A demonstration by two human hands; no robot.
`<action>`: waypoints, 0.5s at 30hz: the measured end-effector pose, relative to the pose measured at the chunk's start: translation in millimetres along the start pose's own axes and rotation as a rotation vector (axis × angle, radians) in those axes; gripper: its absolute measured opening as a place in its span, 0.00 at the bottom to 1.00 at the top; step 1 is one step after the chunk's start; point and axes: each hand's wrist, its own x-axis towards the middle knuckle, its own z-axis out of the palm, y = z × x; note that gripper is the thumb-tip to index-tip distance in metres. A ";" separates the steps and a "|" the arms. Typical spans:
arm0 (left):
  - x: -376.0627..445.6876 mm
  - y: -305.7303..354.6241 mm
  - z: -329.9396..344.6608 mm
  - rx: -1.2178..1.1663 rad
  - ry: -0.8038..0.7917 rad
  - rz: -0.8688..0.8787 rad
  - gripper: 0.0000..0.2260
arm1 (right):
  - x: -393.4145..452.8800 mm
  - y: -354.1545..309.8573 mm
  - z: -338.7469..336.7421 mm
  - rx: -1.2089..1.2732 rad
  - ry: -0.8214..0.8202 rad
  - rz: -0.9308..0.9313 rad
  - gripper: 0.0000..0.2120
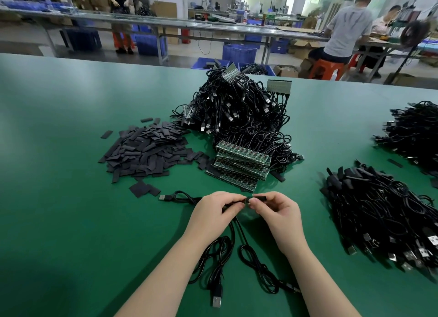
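Pinching cable (168,197) in left hand (213,210) and black sleeve (259,196) in right hand (275,212), both grips clamped; likely fault: sleeve snags or slips if ends meet crooked.

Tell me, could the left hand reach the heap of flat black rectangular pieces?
Probably yes: mostly bare green table lies between the left hand and the heap, though it grips a thin black cable.
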 end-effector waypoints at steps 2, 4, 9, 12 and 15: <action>-0.4 -0.7 0.1 0.006 -0.012 0.011 0.09 | -0.7 1.0 1.4 -0.028 0.026 -0.017 0.08; -0.8 -1.0 0.2 0.015 -0.015 0.018 0.09 | -1.3 1.5 1.7 -0.044 0.033 -0.030 0.09; -0.3 -1.3 0.3 -0.013 0.007 0.000 0.09 | -0.8 -0.7 1.5 -0.052 0.006 -0.033 0.10; -0.2 -1.2 0.7 0.000 0.011 -0.008 0.09 | -1.2 -1.3 2.1 -0.049 0.002 -0.037 0.11; -1.1 -0.6 0.8 0.016 0.004 -0.002 0.09 | -1.4 -0.5 3.5 -0.066 0.020 -0.045 0.11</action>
